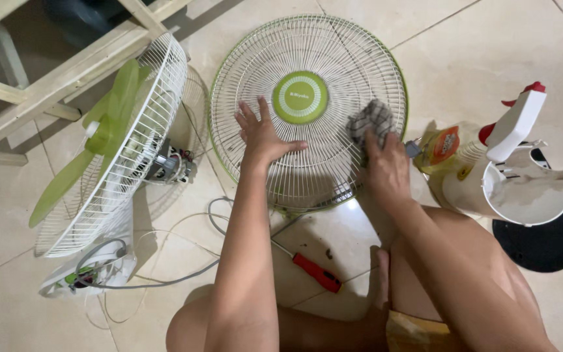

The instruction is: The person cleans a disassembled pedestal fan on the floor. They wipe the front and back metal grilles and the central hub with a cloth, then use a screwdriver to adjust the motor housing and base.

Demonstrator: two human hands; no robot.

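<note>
The grille (307,111), a round white wire guard with a green rim and green plastic hub, lies flat on the glossy tiled floor (490,52). The left hand (262,133) rests palm-down on its wires, fingers spread apart, arm extended straight. The right hand (386,169) presses a checked woven cloth (371,120) onto the grille's right side, fingers closed on the cloth, wrist bent downward. A red-handled screwdriver (314,270) lies near the grille.
</note>
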